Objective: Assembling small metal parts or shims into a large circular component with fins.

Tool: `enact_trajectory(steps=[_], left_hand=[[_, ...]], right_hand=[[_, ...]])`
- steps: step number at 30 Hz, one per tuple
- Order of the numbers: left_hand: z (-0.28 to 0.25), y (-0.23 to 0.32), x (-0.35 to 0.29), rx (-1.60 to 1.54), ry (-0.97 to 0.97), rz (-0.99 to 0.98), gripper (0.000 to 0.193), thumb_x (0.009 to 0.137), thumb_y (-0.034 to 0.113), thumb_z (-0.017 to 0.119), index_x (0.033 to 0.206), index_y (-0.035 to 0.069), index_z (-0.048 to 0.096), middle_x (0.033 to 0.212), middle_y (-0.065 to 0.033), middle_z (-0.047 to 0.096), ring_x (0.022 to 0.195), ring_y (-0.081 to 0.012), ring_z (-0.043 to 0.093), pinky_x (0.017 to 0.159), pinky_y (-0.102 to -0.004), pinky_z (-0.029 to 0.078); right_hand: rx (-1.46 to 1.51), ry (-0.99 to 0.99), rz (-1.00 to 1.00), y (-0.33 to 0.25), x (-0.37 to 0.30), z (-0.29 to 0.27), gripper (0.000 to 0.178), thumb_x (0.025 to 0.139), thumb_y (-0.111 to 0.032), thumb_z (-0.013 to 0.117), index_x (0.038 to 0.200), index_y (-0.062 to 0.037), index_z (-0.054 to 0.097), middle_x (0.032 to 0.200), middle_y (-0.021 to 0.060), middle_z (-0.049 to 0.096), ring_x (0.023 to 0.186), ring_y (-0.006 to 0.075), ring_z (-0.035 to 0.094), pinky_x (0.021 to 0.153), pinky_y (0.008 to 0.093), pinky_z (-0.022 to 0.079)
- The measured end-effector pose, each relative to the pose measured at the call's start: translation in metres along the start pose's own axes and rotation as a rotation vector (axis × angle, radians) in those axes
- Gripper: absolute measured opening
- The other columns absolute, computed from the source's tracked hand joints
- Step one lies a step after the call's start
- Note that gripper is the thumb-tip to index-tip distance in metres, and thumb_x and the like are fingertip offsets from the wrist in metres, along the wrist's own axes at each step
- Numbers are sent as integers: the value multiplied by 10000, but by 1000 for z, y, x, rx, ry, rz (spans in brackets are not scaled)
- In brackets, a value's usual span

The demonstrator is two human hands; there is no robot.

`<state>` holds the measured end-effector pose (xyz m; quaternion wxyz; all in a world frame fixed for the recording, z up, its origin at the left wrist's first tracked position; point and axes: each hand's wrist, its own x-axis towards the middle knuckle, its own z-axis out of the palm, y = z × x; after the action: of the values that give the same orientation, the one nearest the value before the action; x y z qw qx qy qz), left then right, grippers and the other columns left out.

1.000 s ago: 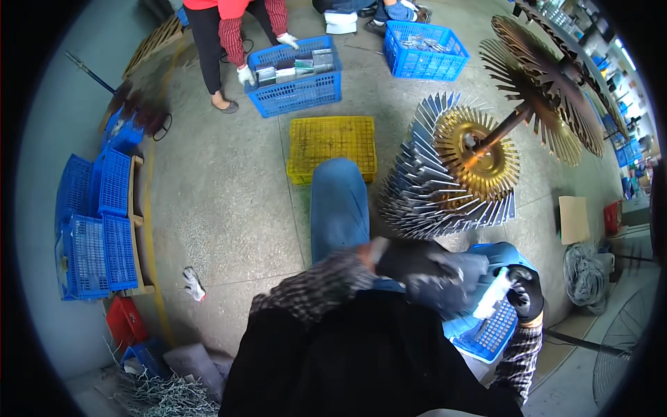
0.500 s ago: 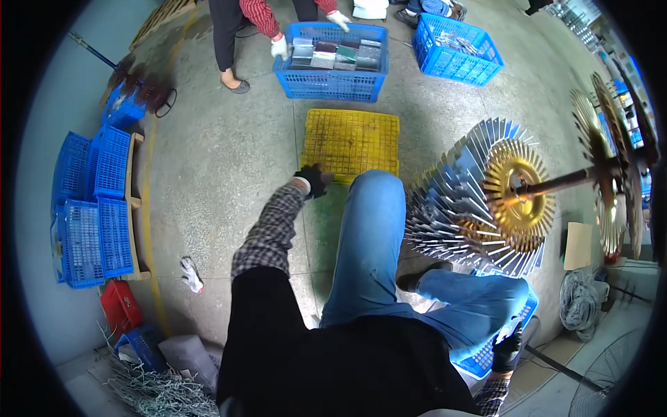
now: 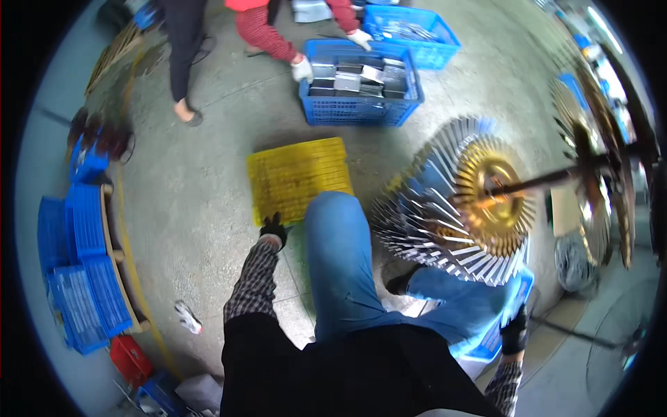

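In front of my left knee, a yellow plastic crate [image 3: 299, 177] with a gridded surface lies on the floor, set at an angle. My left hand [image 3: 275, 229], in a black glove, is at its near edge with fingers apart. My right hand [image 3: 514, 332], also black-gloved, is low at my right side beside a blue crate [image 3: 490, 344]; blur hides its fingers. By my right leg is a large wheel-shaped stack [image 3: 445, 208] of thin silvery plates around a golden toothed hub [image 3: 495, 184].
A co-worker's white-gloved hands [image 3: 302, 69] are on a blue crate [image 3: 354, 113] of metallic blocks. Behind it stands another blue crate [image 3: 438, 52]. Blue crates [image 3: 90, 292] are stacked at left, near a dropped glove [image 3: 187, 317]. A shaft [image 3: 542, 182] carries toothed discs at right.
The yellow crate has shifted left and turned, with my left hand at its near edge. The co-worker's crate has moved right and nearer. The whole view has also shifted.
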<state>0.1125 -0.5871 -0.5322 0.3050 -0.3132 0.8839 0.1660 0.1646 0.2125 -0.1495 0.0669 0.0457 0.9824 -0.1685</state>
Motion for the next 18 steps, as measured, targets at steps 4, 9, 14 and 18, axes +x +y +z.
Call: enact_trajectory(steps=[4, 9, 14, 18], left_hand=[[-8, -38, -44, -114, -15, 220, 664, 939, 528, 672, 1462, 125, 598, 1331, -193, 706, 1157, -433, 681, 930, -472, 562], [-126, -69, -73, -749, -300, 94, 524, 987, 509, 650, 939, -3, 751, 783, -142, 728, 658, -270, 649, 611, -401, 512], [-299, 8, -268, -377, 71, 663, 411, 1055, 339, 553, 1115, -21, 742, 845, -95, 736, 671, -208, 615, 623, -352, 493], [-283, 110, -345, -845, -474, 696, 474, 1056, 212, 505, 1454, -34, 585, 1297, -226, 688, 966, -269, 696, 828, -327, 552]], right_hand=[[295, 268, -113, -7, 35, 26, 728, 840, -5, 743, 1527, 34, 506, 1471, 219, 612, 1256, 334, 640, 1028, 380, 523], [-167, 551, -438, -66, 60, -24, 512, 890, -72, 801, 1363, 28, 631, 1307, 166, 691, 1157, 347, 685, 1000, 431, 557], [736, 499, -212, -123, 49, -67, 333, 948, -157, 773, 1188, 59, 692, 1138, 160, 729, 994, 292, 728, 885, 392, 593], [1177, 233, 177, -147, 38, -89, 331, 1031, -254, 697, 1115, 66, 710, 952, 130, 721, 815, 218, 725, 770, 333, 592]])
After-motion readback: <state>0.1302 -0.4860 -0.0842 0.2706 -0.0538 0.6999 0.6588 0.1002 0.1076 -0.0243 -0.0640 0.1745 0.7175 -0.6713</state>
